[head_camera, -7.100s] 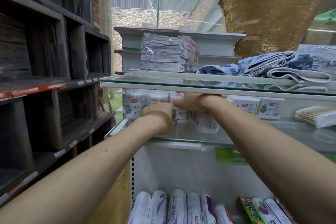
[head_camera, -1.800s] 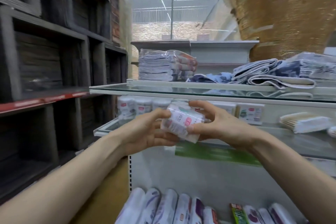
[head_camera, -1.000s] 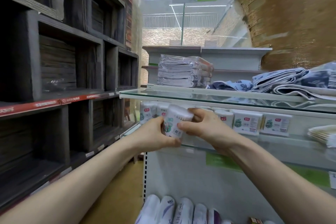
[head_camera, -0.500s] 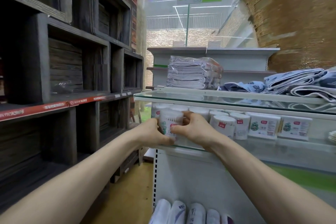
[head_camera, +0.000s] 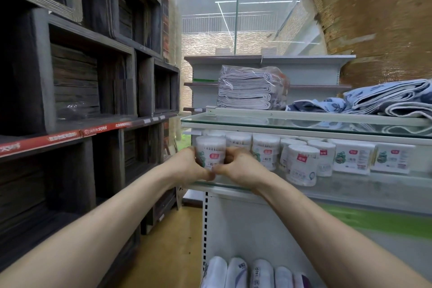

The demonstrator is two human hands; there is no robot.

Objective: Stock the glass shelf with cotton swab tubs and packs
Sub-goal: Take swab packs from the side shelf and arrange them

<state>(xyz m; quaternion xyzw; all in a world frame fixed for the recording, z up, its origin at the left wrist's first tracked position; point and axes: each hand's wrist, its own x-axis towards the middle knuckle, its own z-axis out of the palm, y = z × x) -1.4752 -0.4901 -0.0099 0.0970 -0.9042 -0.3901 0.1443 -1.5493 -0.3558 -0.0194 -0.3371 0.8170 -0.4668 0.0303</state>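
With left hand (head_camera: 189, 166) and right hand (head_camera: 240, 166) close together, thumbs nearly meeting, gripping a cotton swab tub (head_camera: 210, 151) upright from either side at the left front corner of the glass shelf (head_camera: 350, 184). Cannot tell whether resting on the glass: base hidden behind the thumbs. Just to its right, other tubs (head_camera: 301, 163) upright, then square packs (head_camera: 353, 156). Above, an upper shelf (head_camera: 304, 124) with folded towels (head_camera: 250, 87).
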